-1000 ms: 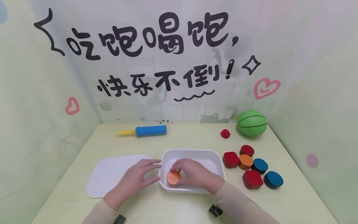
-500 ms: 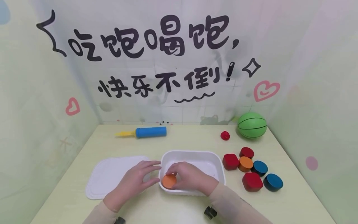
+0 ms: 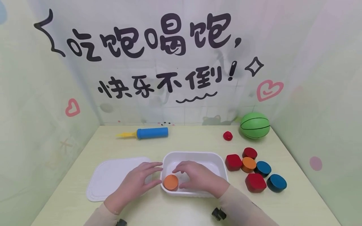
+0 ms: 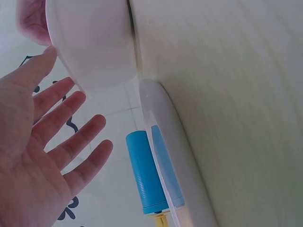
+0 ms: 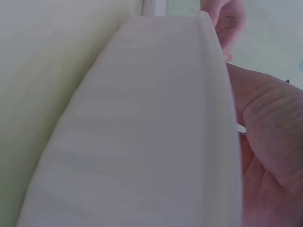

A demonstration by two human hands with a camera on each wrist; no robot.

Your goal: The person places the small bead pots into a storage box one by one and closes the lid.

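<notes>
A white plastic box (image 3: 195,153) stands open-topped at the front middle of the table. In its near left corner lies an orange disc-shaped block (image 3: 171,182). My right hand (image 3: 196,177) is over the box, thumb and fingers apart, just right of the disc and no longer round it. At the box's left rim, the fingertips of my left hand (image 3: 138,179) touch or nearly touch the edge. The left wrist view shows that left hand (image 4: 52,137) with fingers spread beside the box wall (image 4: 94,42). In the right wrist view, the box side (image 5: 128,123) hides most of the right hand (image 5: 270,142).
Left of the box lies a white lid (image 3: 104,175). Right of it sit red blocks (image 3: 233,162), another orange disc (image 3: 249,164) and blue discs (image 3: 276,183). Farther back are a blue pump (image 3: 152,133), a small red item (image 3: 227,136) and a green ball (image 3: 255,125).
The right hand has brought the orange disc leftward into the box's near left corner, let it go and drawn slightly right. My left hand has barely moved.
</notes>
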